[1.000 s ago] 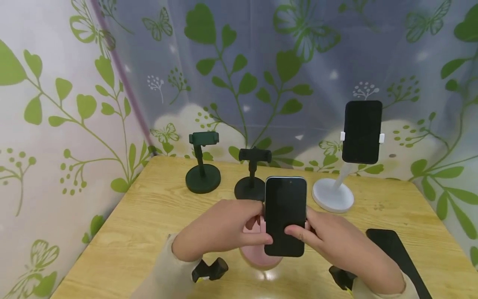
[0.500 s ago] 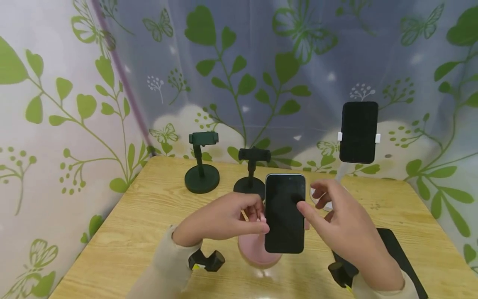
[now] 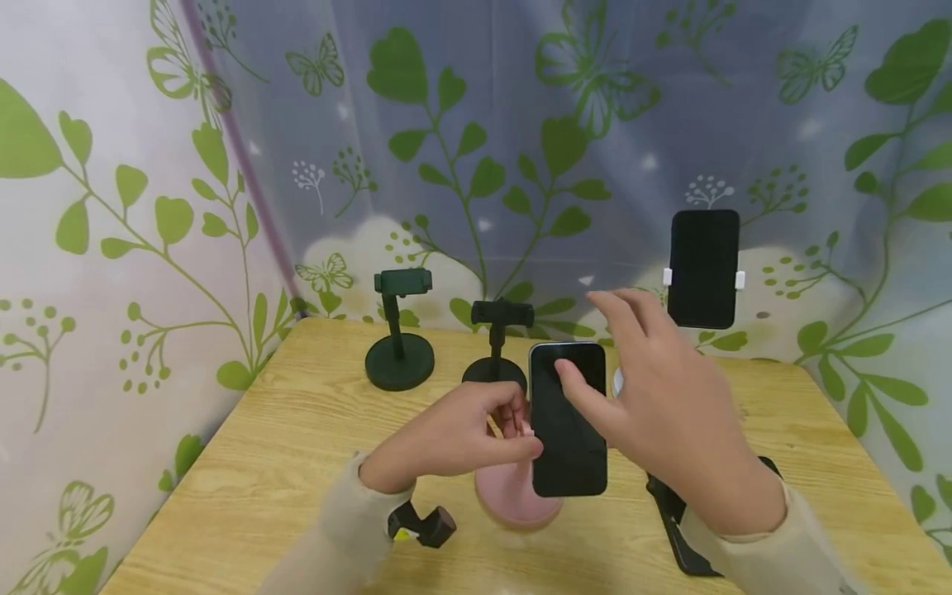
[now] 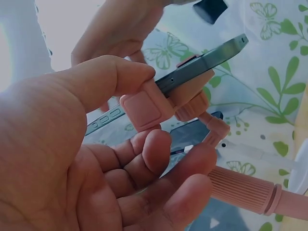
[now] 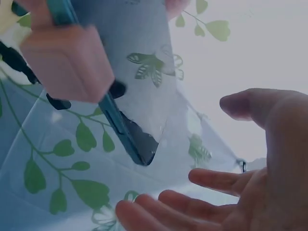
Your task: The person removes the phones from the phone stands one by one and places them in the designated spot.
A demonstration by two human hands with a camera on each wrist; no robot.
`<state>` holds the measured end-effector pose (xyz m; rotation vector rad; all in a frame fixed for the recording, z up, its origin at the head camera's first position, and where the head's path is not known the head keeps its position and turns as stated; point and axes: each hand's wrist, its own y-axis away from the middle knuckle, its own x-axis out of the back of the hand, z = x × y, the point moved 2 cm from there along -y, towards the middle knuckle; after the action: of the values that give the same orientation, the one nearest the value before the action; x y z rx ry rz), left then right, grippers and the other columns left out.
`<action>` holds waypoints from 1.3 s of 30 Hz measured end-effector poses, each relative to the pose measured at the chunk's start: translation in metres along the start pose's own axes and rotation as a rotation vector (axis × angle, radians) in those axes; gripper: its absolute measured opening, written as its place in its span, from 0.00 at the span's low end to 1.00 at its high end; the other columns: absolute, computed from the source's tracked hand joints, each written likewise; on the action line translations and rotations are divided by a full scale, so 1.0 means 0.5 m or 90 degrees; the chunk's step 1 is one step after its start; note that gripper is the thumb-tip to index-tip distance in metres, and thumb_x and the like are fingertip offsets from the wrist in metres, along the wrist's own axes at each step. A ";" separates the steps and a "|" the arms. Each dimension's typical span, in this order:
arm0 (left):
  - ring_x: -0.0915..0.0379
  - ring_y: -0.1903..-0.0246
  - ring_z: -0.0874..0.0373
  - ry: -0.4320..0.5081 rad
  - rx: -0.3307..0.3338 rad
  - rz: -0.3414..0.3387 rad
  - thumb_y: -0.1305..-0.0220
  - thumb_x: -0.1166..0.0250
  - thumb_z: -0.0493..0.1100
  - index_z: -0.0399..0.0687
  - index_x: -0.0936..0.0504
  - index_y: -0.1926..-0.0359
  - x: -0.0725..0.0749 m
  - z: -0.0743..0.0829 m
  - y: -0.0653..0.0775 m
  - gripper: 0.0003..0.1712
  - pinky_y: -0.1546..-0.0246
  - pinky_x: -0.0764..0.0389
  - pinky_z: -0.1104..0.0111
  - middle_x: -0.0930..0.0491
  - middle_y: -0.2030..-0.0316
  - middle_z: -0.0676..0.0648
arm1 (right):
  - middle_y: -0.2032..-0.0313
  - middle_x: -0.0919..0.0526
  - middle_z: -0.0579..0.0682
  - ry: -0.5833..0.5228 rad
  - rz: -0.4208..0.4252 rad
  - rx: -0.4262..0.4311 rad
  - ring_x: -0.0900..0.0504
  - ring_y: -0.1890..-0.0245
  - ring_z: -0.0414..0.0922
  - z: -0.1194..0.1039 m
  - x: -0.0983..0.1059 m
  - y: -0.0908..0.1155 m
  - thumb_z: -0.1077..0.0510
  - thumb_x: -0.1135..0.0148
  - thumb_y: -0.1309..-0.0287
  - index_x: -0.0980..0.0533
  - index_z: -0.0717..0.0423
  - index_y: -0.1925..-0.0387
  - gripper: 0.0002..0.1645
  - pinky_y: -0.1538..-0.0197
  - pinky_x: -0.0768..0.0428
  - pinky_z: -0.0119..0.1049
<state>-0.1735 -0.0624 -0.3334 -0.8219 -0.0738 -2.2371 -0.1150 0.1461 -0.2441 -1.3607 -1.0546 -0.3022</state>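
Smartphone (image 3: 568, 463), one: seated in the clamp (image 4: 144, 107) of a pink phone stand (image 3: 516, 506). Left hand (image 3: 463, 434): thumb and fingertip pinching the clamp. Right hand (image 3: 669, 401): fingers spread, holding nothing, apart from smartphone. Step, apparently: securing the smartphone; next move calls for checking its hold.

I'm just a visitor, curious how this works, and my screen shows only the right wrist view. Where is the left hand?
Observer: The left hand pinches one side of the pink holder that grips the phone.

Visitor: Is another phone propped up somewhere?

Observer: Yes, the head view shows a second phone held between white clips.

Visitor: And does anything lie flat on the table?

Observer: A flat black object lies on the table, partly hidden by the right forearm; I can't tell what it is.
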 end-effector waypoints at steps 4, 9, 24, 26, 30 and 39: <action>0.21 0.67 0.63 0.013 -0.003 -0.001 0.32 0.33 0.50 0.54 0.21 0.62 -0.002 -0.003 -0.001 0.08 0.67 0.18 0.68 0.19 0.68 0.57 | 0.37 0.26 0.61 0.037 -0.038 -0.002 0.20 0.70 0.54 -0.020 -0.013 -0.025 0.35 0.32 0.40 0.31 0.56 0.29 0.46 0.87 0.37 0.33; 0.22 0.70 0.60 0.013 0.016 -0.007 0.31 0.32 0.50 0.59 0.20 0.62 -0.004 0.000 0.000 0.05 0.69 0.19 0.68 0.19 0.69 0.57 | 0.31 0.32 0.67 0.098 -0.135 -0.019 0.18 0.52 0.65 -0.044 -0.040 -0.039 0.27 0.35 0.40 0.35 0.55 0.25 0.54 0.90 0.38 0.35; 0.23 0.70 0.64 0.008 -0.015 0.002 0.32 0.31 0.51 0.56 0.19 0.62 -0.005 -0.003 -0.003 0.07 0.69 0.19 0.69 0.19 0.69 0.58 | 0.69 0.30 0.54 0.157 -0.150 0.081 0.36 0.81 0.48 -0.042 -0.078 -0.026 0.38 0.37 0.32 0.25 0.57 0.61 0.24 0.85 0.37 0.35; 0.23 0.70 0.64 0.013 -0.016 -0.002 0.31 0.31 0.51 0.55 0.19 0.61 -0.005 -0.004 -0.004 0.08 0.69 0.19 0.69 0.19 0.69 0.58 | 0.70 0.31 0.53 0.142 -0.149 0.097 0.38 0.81 0.47 -0.036 -0.083 -0.027 0.40 0.37 0.32 0.26 0.56 0.63 0.23 0.84 0.39 0.35; 0.23 0.69 0.64 0.019 -0.027 -0.007 0.31 0.31 0.50 0.55 0.19 0.59 -0.004 -0.007 -0.004 0.07 0.69 0.19 0.69 0.20 0.69 0.58 | 0.69 0.30 0.52 0.120 -0.129 0.136 0.38 0.79 0.47 -0.024 -0.096 -0.026 0.42 0.38 0.32 0.27 0.56 0.62 0.20 0.83 0.40 0.34; 0.23 0.69 0.64 0.034 -0.052 -0.013 0.30 0.32 0.49 0.58 0.21 0.58 -0.003 -0.006 -0.005 0.06 0.70 0.21 0.69 0.20 0.69 0.58 | 0.74 0.31 0.47 0.094 -0.044 0.215 0.40 0.77 0.46 -0.016 -0.113 -0.021 0.51 0.37 0.36 0.27 0.54 0.66 0.12 0.82 0.40 0.33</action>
<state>-0.1758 -0.0607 -0.3363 -0.8078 0.0340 -2.2915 -0.1493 0.1146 -0.2788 -0.9865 -0.9798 -0.2583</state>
